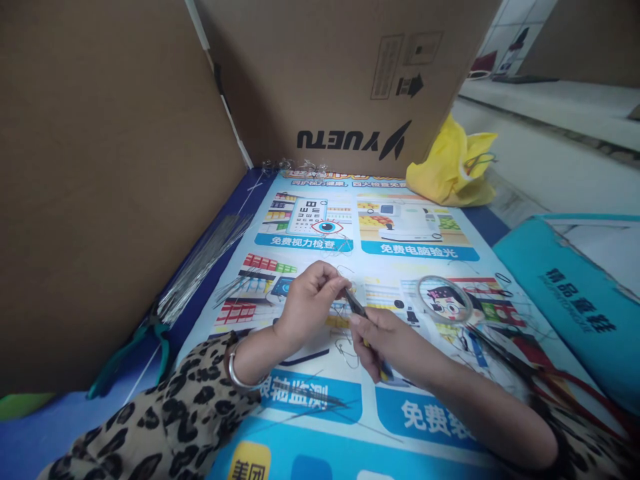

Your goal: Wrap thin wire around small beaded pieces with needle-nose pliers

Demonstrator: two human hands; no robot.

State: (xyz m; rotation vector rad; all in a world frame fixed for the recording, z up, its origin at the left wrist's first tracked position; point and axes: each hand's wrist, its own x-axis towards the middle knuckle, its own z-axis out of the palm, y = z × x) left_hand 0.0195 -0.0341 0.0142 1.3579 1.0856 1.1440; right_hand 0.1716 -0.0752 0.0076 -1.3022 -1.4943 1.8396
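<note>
Over the middle of a printed poster, my right hand (383,340) grips a pair of pliers (356,305) with dark jaws and yellow on the handles. The jaws point up and left, meeting the fingertips of my left hand (313,293). That left hand is closed in a pinch on a thin wire (346,269), a bent end showing above the fingers. How the jaws sit on the wire is too small to tell. Below the hands, thin bent wire (346,352) lies on the poster. Loose straight wires (320,397) are scattered nearer to me.
A bundle of wires (200,267) and green-handled pliers (155,333) lie left. On the right are a tape roll (421,300), red-handled scissors (520,363) and a teal shoebox (560,287). Cardboard walls (340,73) stand behind and left, with a yellow bag (450,170) at the back.
</note>
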